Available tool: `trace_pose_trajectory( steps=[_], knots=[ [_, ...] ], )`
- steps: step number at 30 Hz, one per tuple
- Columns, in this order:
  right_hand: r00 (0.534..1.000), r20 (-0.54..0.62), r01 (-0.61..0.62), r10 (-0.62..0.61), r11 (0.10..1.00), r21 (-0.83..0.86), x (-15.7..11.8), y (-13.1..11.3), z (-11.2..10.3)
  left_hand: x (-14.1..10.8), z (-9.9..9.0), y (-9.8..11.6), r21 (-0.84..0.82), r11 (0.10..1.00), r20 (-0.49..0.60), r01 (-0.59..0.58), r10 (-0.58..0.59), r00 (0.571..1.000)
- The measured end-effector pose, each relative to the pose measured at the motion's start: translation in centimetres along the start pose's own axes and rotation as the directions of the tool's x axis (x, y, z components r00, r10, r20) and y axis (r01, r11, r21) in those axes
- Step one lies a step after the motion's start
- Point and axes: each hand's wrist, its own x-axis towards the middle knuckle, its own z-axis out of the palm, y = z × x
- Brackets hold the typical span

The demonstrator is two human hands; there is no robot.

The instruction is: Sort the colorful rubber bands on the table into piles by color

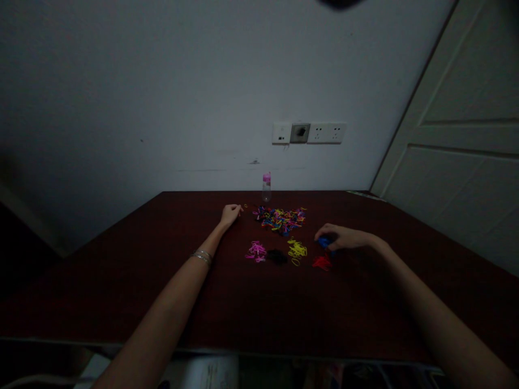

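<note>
My left hand [231, 214] rests on the dark red table left of a mixed pile of coloured rubber bands [281, 219]. Its fingers are curled in, and whatever they may hold is too small to make out. A single yellow rubber band [245, 206] lies just past its fingertips. On the right, my right hand [343, 236] arches over blue rubber bands [324, 241], thumb and fingers closed round them. Sorted heaps lie nearer me: pink rubber bands [256, 252], black rubber bands [277, 256], yellow rubber bands [297, 251] and red rubber bands [322, 263].
Behind the mixed pile, a clear bottle with a pink top [266, 187] stands near the wall. Sockets and switches [308, 133] are set in the wall above the table [251, 308]. A white panelled door [466, 140] is at the right. Items show below the table's front edge.
</note>
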Motion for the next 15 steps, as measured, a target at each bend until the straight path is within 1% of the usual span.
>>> trace_pose_trajectory(
  steps=[7,11,13,15],
  knots=[
    [0.999,-0.041,-0.013,0.015,0.999,0.040,0.14,0.16,0.11,0.09,-0.02,-0.15,-0.020,1.000,-0.026,-0.002,0.002,1.000],
    [0.998,-0.068,-0.003,0.010,0.995,0.100,0.09,0.04,0.10,0.04,-0.02,-0.15,-0.051,0.999,-0.026,-0.002,0.000,1.000],
    [0.994,-0.112,0.012,0.003,0.990,0.139,0.21,0.02,0.15,0.01,0.00,-0.18,-0.060,0.998,-0.026,-0.008,0.007,1.000],
    [0.980,-0.197,0.027,0.009,0.984,0.179,0.47,0.11,0.23,-0.01,0.01,-0.21,-0.066,0.998,-0.030,-0.007,0.005,1.000]
  ],
)
